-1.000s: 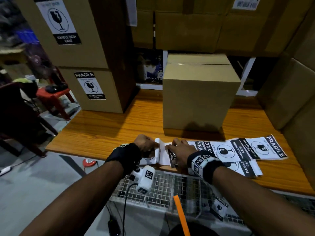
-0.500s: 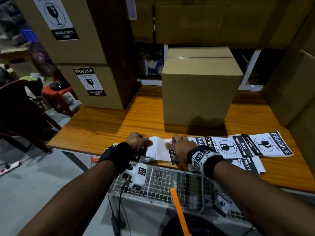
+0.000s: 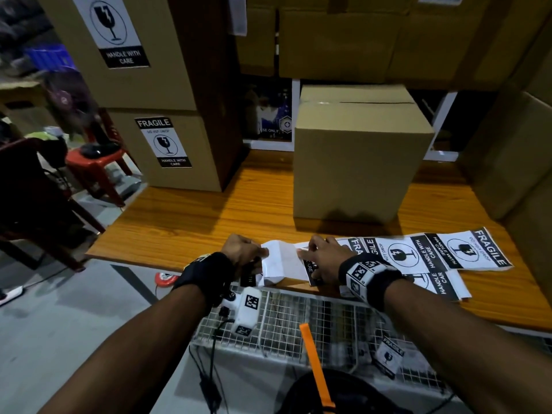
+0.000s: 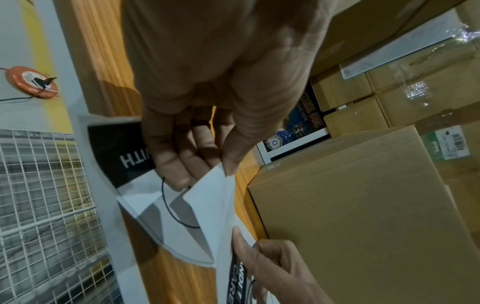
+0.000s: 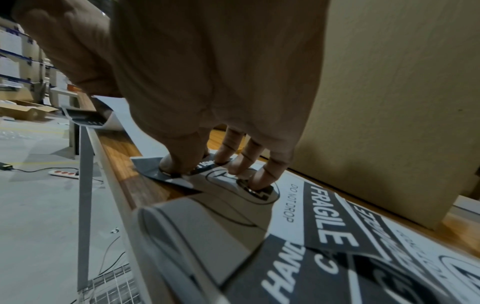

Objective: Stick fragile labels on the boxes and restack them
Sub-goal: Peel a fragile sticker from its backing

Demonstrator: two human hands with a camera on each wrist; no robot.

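Observation:
A plain cardboard box point(image 3: 352, 162) stands unlabelled on the wooden table point(image 3: 194, 222). Several black-and-white fragile labels point(image 3: 433, 252) lie spread along the table's near edge. My left hand point(image 3: 263, 251) pinches the white peeled-back end of one label point(image 3: 280, 261); the left wrist view shows thumb and fingers point(image 4: 226, 164) closed on that paper edge point(image 4: 207, 197). Just right of it, my right hand point(image 3: 313, 261) presses the same label flat. In the right wrist view its fingertips point(image 5: 257, 181) stand on the printed sheet point(image 5: 291, 203).
At the left back, two stacked boxes point(image 3: 179, 150) carry fragile labels. More boxes point(image 3: 513, 162) wall in the right side and the back. A wire basket point(image 3: 298, 318) with an orange strap point(image 3: 313, 354) sits below the table edge. A red stool point(image 3: 92, 162) stands off to the left.
My left hand has drawn the white end of the label a little further left, so more white shows between the hands. The right hand stays pressed on the sheet.

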